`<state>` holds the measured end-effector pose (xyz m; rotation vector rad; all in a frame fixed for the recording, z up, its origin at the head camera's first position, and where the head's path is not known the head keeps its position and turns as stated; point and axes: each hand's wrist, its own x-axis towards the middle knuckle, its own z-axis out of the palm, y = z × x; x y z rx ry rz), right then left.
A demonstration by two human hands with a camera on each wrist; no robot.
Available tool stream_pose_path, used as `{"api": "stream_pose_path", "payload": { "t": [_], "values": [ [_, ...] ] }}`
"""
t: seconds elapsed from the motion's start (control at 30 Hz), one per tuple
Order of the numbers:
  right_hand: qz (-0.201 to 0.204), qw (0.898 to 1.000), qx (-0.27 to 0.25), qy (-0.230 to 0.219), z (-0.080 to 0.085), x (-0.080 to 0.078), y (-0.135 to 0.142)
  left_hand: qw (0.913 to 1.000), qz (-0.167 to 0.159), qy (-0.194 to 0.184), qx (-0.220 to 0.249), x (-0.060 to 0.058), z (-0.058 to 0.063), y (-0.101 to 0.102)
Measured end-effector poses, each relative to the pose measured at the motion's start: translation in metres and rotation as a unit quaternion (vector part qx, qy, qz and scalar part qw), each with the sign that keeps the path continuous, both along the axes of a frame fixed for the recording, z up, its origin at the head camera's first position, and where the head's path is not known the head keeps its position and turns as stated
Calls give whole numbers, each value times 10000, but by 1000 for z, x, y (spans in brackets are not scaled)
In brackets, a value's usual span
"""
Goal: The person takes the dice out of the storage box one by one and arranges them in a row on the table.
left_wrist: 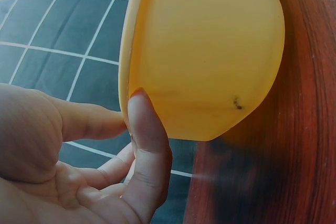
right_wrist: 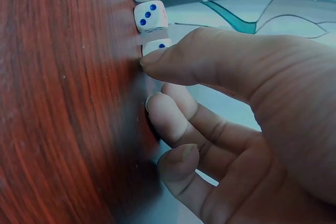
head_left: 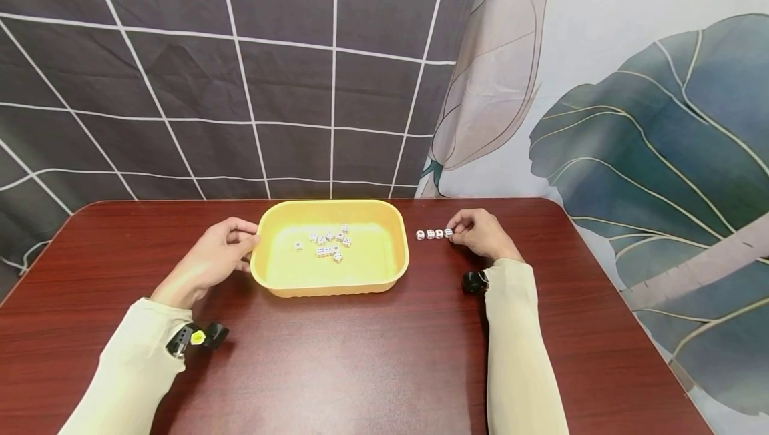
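A yellow plastic tray (head_left: 330, 289) stands on the table, with several white dice (head_left: 328, 251) scattered on its floor. My left hand (head_left: 210, 258) pinches the tray's left end; the left wrist view shows thumb and finger on either side of the rim (left_wrist: 125, 61). To the right of the tray, several white dice (head_left: 430, 234) form a short row. My right hand (head_left: 485, 235) pinches the die (head_left: 448, 232) at the row's right end. In the right wrist view the fingertip partly hides that die (right_wrist: 156, 44), and its neighbour (right_wrist: 150, 16) shows blue pips.
The dark red wooden table (head_left: 360, 361) has its back edge just behind the tray. A dark cloth with white grid lines (head_left: 288, 88) hangs behind it, and a leaf-patterned cloth (head_left: 649, 121) hangs at the right. Black wrist cameras (head_left: 474, 281) sit on both forearms.
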<state>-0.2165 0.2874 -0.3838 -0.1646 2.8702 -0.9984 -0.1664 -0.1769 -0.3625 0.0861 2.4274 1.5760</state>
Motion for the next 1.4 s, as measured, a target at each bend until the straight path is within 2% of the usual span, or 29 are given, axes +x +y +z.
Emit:
{"api": "stream_pose_path", "payload": {
  "t": [0.3, 0.57, 1.4],
  "values": [
    [-43, 9999, 121, 99, 15, 3, -1, 10000, 8, -14, 10, -1, -1, 0],
    [129, 9993, 101, 324, 26, 4, -9, 10000, 26, -28, -32, 0, 1, 1],
    [774, 9932, -554, 668, 58, 13, -70, 10000, 42, -34, -42, 0, 1, 1]
  ]
}}
